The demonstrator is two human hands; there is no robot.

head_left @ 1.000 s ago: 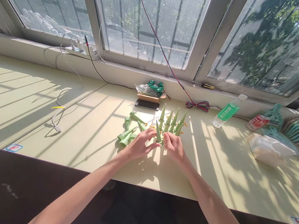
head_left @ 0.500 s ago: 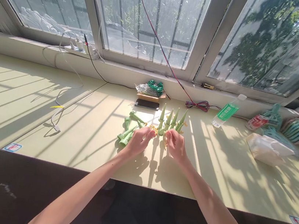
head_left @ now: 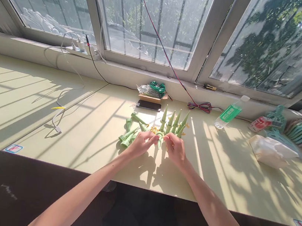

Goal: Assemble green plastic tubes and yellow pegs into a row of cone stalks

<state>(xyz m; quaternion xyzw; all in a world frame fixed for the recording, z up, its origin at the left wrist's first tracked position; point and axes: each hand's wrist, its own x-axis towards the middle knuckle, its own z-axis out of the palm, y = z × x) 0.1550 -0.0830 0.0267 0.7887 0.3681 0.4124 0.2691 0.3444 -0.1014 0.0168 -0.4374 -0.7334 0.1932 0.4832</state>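
My left hand and my right hand meet near the front middle of the table, fingers pinched from both sides on a green cone-shaped plastic piece. Its tip points down toward me. Small yellow bits lie just beyond my left fingers; their kind is too small to tell. Behind my right hand several green cones stand upright with yellow bits around their bases. Beside my left hand several more green cones lie on their sides in a loose heap. My fingertips partly hide the held piece.
A black phone lies before a small box with clear and green plastic on it. To the right are a bottle, a coiled cable, a can and a white packet. A white cable lies left.
The green piece between my hands has tilted, so its tip now points toward me. Both hands have come slightly closer together and nearer to me.
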